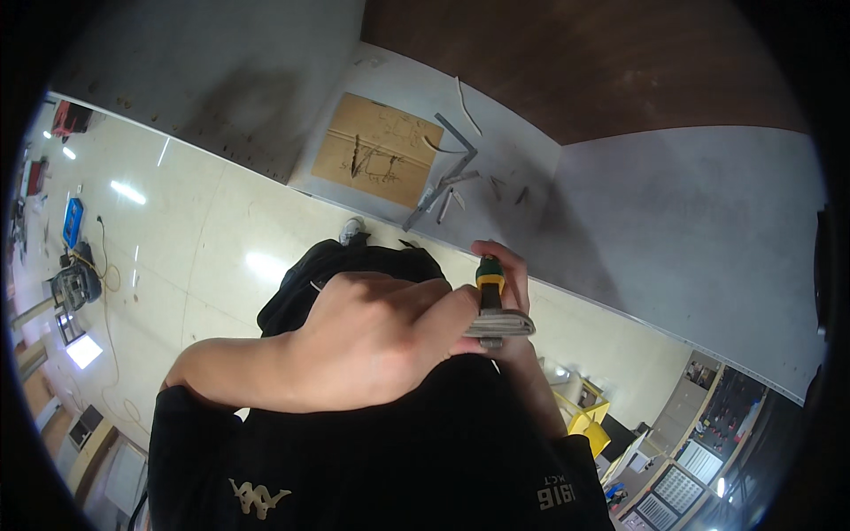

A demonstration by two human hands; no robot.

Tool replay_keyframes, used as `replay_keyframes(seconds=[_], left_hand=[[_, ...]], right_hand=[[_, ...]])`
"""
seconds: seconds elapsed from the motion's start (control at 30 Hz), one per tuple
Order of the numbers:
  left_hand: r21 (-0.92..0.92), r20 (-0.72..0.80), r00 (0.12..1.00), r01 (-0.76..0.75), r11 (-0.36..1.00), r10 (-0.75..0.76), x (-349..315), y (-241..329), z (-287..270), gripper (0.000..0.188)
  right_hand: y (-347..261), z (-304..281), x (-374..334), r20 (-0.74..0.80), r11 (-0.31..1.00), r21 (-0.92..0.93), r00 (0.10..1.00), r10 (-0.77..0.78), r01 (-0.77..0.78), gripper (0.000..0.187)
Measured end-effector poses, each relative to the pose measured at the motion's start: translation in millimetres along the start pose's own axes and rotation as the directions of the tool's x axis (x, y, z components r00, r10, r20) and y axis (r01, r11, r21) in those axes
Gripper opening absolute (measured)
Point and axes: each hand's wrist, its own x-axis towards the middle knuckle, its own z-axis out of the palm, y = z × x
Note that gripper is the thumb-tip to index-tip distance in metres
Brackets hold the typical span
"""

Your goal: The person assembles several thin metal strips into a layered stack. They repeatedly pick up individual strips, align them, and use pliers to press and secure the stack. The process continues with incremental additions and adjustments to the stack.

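My left hand [381,336] reaches across in front of my chest, fingers closed on a folded grey strip [509,324], maybe sandpaper or cloth. The strip lies across the dark metal blade of a chisel-like tool [490,276], which has a green and yellow handle. Behind it, my right hand [513,270] has its fingers bent round the handle. The blade's tip shows just below the strip. Part of the right palm is hidden behind the tool and the left fingers.
Ahead, a grey panel surface holds a cardboard sheet [381,146] with pen drawings, a metal square [462,164] and several small strips. A brown panel [620,62] rises beyond. A vacuum-like machine [78,281] stands left; a yellow stand [589,420] and shelves [699,451] are at right.
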Motion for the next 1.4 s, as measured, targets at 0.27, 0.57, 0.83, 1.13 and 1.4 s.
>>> replay_keyframes(seconds=[0.27,0.57,0.83,1.13,1.4], left_hand=[[-0.014,0.063,0.998,-0.011,1.0,0.012,-1.3,5.2,-2.5,0.035],[-0.104,0.065,0.997,-0.024,0.994,0.03,1.6,3.5,-2.8,0.027],[-0.064,0.033,0.951,-0.305,0.95,0.307,-1.2,-31.8,-2.3,0.034],[-0.104,0.065,0.995,-0.065,0.992,0.072,-17.8,-21.2,-4.9,0.027],[-0.173,0.12,0.993,0.041,0.984,-0.02,-23.4,-20.7,-4.8,0.031]], right_hand=[[-12.5,1.3,-4.8,-0.044,0.99,0.089,0.992,0.116,-0.112,0.041],[4.9,-3.4,-7.7,-0.054,0.997,0.005,0.996,-0.074,0.075,0.055],[4.3,-10.8,-9.4,0.157,0.993,0.091,0.986,0.059,-0.074,0.033],[-14.3,7.3,3.7,0.133,0.962,-0.249,0.988,-0.084,0.115,0.032],[-9.8,12.3,-25.5,0.013,0.986,-0.162,1.0,0.027,-0.025,0.023]])
